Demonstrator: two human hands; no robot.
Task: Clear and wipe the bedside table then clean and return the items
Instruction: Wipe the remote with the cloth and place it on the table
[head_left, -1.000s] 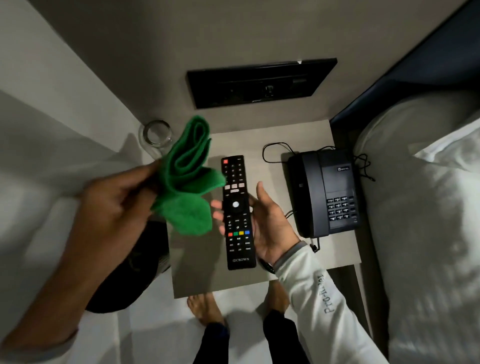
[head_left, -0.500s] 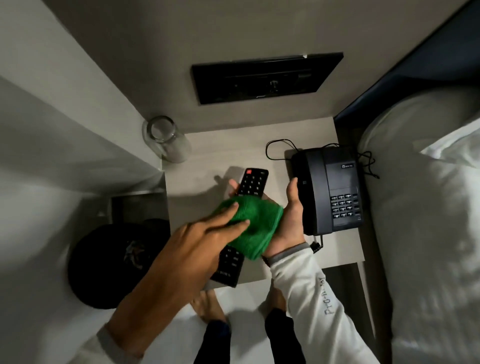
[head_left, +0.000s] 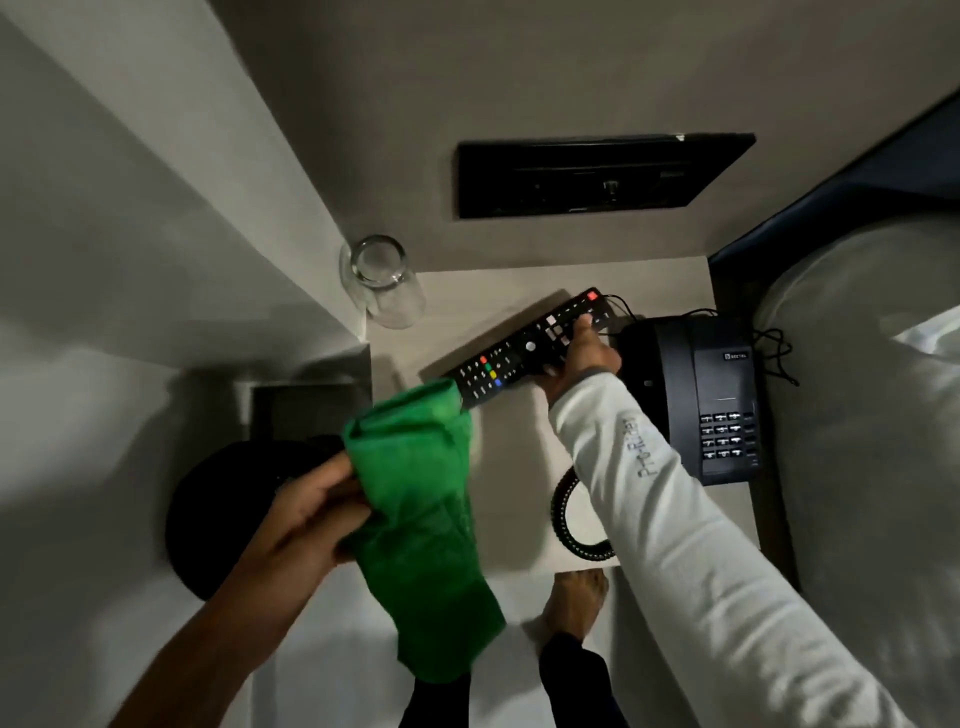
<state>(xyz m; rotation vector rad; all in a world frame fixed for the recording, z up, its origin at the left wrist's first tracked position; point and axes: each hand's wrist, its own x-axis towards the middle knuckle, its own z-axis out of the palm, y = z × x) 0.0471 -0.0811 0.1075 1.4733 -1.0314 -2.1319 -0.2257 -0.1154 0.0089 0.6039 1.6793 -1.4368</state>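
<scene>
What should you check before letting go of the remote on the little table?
1. Remote is over the bedside table, not past its edge: ok.
2. Remote lies flat on the tabletop: cannot tell; the right hand holds its far end.
3. Buttons face up: ok.
4. Remote is clear of the glass: ok, there is a gap.
5. Remote is clear of the phone and its cord: not ok; its top end sits close to the thin cord by the phone.
6. Green cloth is out of the way: ok; the left hand holds it toward the table's near-left corner, though it hides the remote's lower end.
</scene>
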